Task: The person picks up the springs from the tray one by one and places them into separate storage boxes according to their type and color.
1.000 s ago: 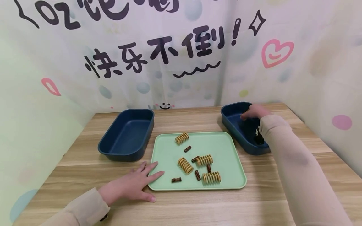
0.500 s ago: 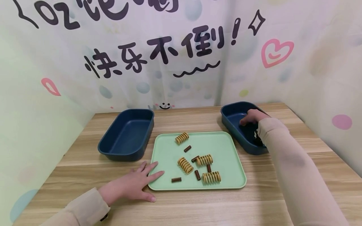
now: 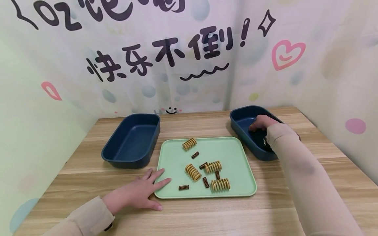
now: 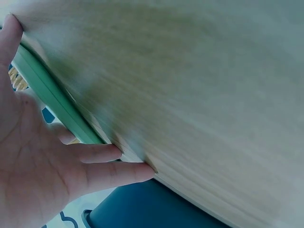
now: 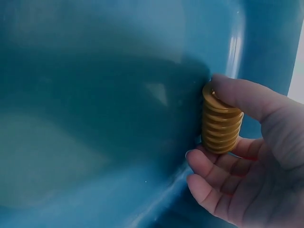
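Right of centre in the head view, the right hand (image 3: 262,122) is sitting inside the right blue tub (image 3: 243,124), and the right wrist view is giving the close-up: thumb on one end, fingers below, it's gripping a yellow coil spring (image 5: 221,128). Whether that spring is touching the tub itself, I cannot tell.

Over at lower left of centre, the left hand (image 3: 138,193) is lying with fingers spread and straight, gripping nothing. Two of its fingertips are reaching over the left edge of the mint-green tray (image 3: 230,154), while the thumb is lying below the tray's lower left corner.

On that tray, just below the middle of the frame, four more yellow springs are lying: one near the top edge (image 3: 189,144), one left of the middle (image 3: 193,172) and two further right (image 3: 213,167). Five small dark brown springs (image 3: 183,187) are lying scattered among them, one apparently touching the upper of the right-hand pair.

The left blue tub (image 3: 133,141) is standing on the wood-grain counter (image 3: 236,216), left of centre. Across the top, a pale curtain (image 3: 251,78) is showing black Chinese lettering and, at upper right, a pink heart (image 3: 287,55).
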The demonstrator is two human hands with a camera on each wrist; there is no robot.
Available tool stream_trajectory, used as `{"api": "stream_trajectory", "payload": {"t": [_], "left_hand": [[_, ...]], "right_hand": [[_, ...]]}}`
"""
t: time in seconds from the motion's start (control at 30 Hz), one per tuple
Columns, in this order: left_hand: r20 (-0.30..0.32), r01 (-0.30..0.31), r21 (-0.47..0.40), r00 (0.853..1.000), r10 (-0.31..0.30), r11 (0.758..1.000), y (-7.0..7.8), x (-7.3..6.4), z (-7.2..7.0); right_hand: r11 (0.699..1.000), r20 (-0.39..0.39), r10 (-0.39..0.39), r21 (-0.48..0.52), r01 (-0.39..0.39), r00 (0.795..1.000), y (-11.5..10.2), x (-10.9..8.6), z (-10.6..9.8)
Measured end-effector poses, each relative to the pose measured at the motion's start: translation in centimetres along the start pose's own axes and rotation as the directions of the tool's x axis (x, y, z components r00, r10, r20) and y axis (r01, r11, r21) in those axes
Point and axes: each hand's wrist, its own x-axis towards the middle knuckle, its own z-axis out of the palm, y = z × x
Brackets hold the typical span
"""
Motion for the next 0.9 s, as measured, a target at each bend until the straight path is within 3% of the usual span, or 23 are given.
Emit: {"api": "stream_trajectory", "payload": {"t": [0.33, 0.6, 0.77, 0.9], "left_hand": [[-0.004, -0.002, 0.008, 1.000, 0.002, 1.000, 0.1, -0.1, -0.1], [-0.006, -0.012, 0.006, 1.000, 0.012, 1.000, 0.1, -0.3, -0.2], [-0.005, -0.009, 0.007, 1.000, 0.009, 1.000, 0.1, -0.2, -0.2], [0.000, -0.001, 0.002, 1.000, 0.001, 1.000, 0.1, -0.2, -0.2]], "right_hand": [[1.000, 0.017, 0.019, -0.002, -0.019, 1.000, -0.4, -0.3, 0.0], [0.999, 0.048, -0.014, -0.046, 0.016, 0.999, -0.8, -1.0, -0.8], [0.997, -0.038, -0.055, -0.060, 0.052, 0.998, -1.5, -1.9, -2.0], [0.990, -0.165, -0.134, -0.075, 0.123, 0.977, -2.5, -2.8, -3.0]]}}
